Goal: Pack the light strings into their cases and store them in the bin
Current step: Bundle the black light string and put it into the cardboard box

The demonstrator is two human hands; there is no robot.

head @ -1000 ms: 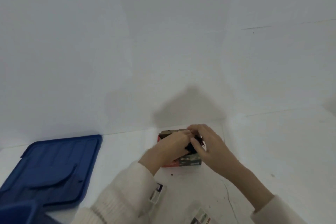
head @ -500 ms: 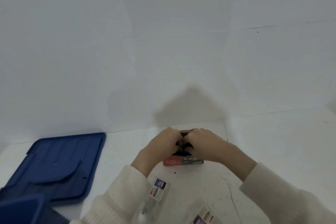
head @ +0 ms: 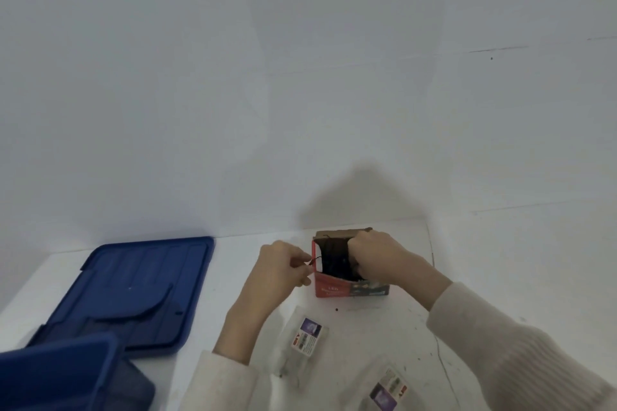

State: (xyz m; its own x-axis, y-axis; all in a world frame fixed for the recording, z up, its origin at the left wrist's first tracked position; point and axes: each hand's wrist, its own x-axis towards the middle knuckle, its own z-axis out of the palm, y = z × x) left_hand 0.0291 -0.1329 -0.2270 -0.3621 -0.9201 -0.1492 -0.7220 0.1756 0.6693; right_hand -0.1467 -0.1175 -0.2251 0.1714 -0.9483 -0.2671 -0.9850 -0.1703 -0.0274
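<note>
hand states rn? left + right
Left hand: closed, pinching a loose wire end of the light string beside the box.
Right hand: fingers down in the box; gripping or pressing cannot be told.

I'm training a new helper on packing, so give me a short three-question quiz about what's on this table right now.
1. True or false: the blue lid sits closed on the bin.
2. Where is the right hand? A: in the open top of the red box; B: on the lid; C: inside the bin.
3. What does the left hand pinch?
Key: 1 false, it lies flat on the table; 2 A; 3 a loose end of the light string, at the box's left edge.
</note>
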